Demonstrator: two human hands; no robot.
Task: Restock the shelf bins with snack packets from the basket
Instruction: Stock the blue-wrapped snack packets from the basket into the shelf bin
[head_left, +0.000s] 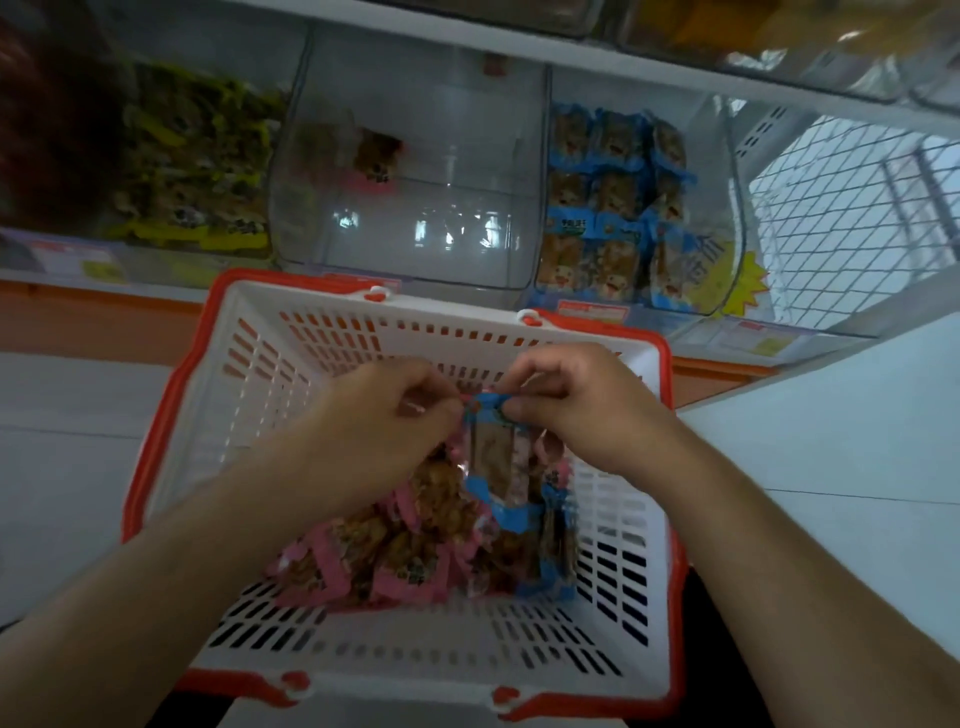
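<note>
I'm holding a blue-edged snack packet (493, 457) up over the middle of the basket, and both sets of fingers are pinching its top seal: my left hand (400, 415) at the left corner, my right hand (566, 410) at the right, fingers curled in tight. The packet is hanging down from that pinch, so I'm judging it light and limp, a thin crinkly film with something flat and firm inside. The sealed edge looks like the safest place to grip; the glossy face would probably be slippery, and squeezing the middle might crush the snack.

Below it, pink-edged packets (395, 551) are lying heaped on the basket floor, with a few more blue ones (556, 551) on the right. The white basket with its orange rim (171, 415) is sitting right in front of me.

On the far side, the clear middle bin (415, 208) is holding only a packet or so, the right bin (618, 208) is stacked with blue packets, and the left bin (197, 161) is showing yellow-green ones, blurred.
</note>
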